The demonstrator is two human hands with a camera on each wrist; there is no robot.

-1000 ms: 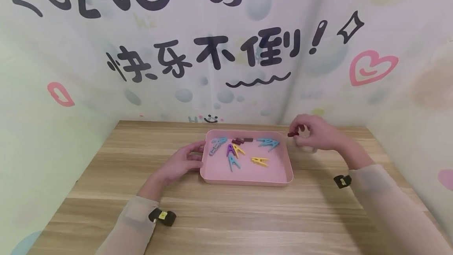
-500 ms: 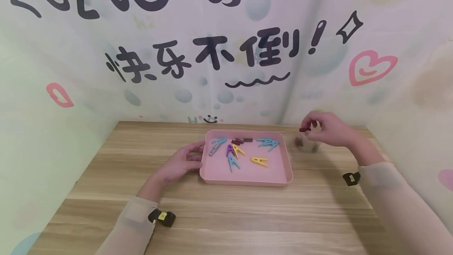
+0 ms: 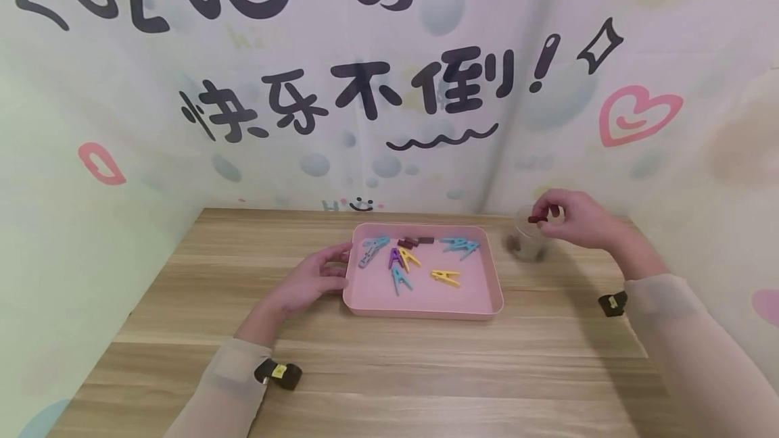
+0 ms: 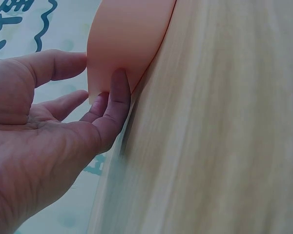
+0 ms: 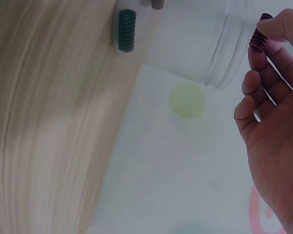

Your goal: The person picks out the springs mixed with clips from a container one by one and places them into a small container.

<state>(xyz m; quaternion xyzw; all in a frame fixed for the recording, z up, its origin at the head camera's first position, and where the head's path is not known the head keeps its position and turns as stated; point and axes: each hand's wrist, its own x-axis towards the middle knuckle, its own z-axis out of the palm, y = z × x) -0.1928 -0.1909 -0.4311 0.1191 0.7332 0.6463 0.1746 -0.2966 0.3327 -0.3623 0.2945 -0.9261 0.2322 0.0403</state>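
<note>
My right hand (image 3: 578, 220) pinches a dark red coil spring (image 5: 261, 32) between thumb and fingertips. It holds the spring at the mouth of a clear jar (image 3: 527, 238), which stands on the table right of the tray. Inside the jar lie a dark green spring (image 5: 127, 30) and a reddish spring (image 5: 157, 4). My left hand (image 3: 312, 280) rests its fingertips against the left wall of a pink tray (image 4: 122, 39), fingers loosely bent. Lying in the tray are several dark springs (image 3: 409, 242) at the back, with clothespins in blue (image 3: 400, 280), yellow (image 3: 445, 277) and purple (image 3: 395, 257).
Beneath everything is a wood-grain table (image 3: 389, 363). A printed cloth backdrop (image 3: 341, 174) with dark lettering rises behind its far edge. Black straps (image 3: 278, 373) are worn at both wrists.
My right hand has moved right with the dark red spring, from beside the tray's right rim to the jar's mouth. The left hand and the tray have stayed in place.
</note>
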